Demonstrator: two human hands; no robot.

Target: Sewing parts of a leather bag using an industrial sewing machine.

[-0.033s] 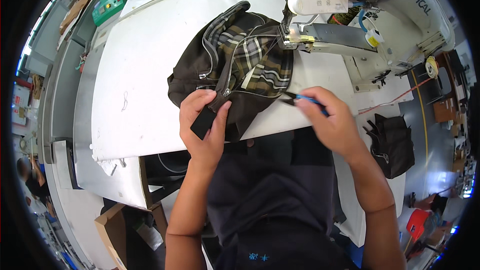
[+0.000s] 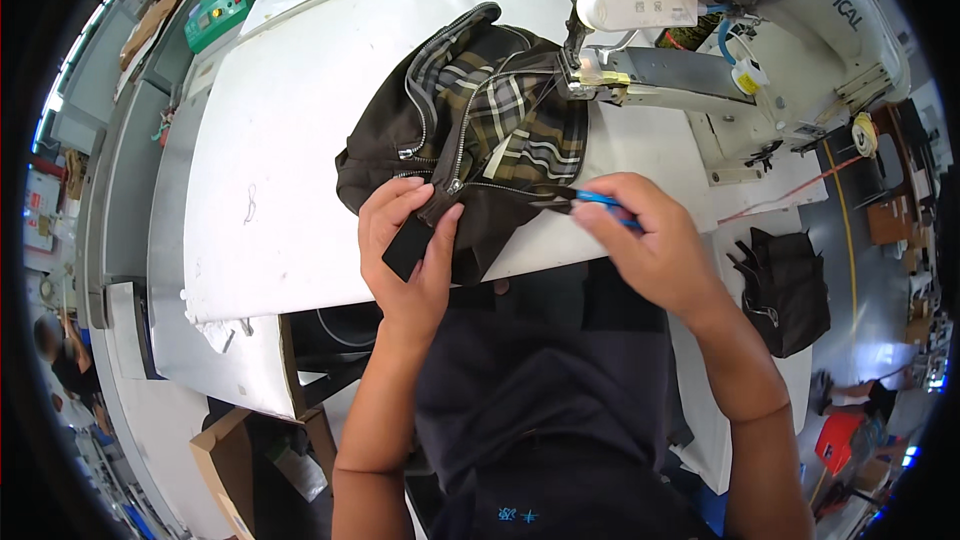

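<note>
A dark brown bag [image 2: 375, 155] with a plaid lining and metal zippers lies rumpled on the white table, its far right part by the sewing machine's needle area. My left hand [image 2: 405, 245] is closed on the bag's near edge, just below a zipper slider [image 2: 454, 186]. A flat black piece [image 2: 408, 248] shows between its thumb and fingers. To the right, my right hand [image 2: 650, 240] grips blue-handled thread snips [image 2: 600, 200]. Their dark blades point left and reach the zippered edge of the bag; the blade tips are blurred, so whether they touch it I cannot tell.
The sewing machine [image 2: 650, 70] stands at the upper right of the white table [image 2: 270, 180]. Another dark brown bag piece [image 2: 785, 290] lies at the right. A green box with knobs [image 2: 230, 2] sits far left, and an open cardboard box [image 2: 225, 450] is below.
My right hand has shifted slightly left, bringing the snips' blades over the bag's zippered edge. My left hand and the bag have hardly moved.
</note>
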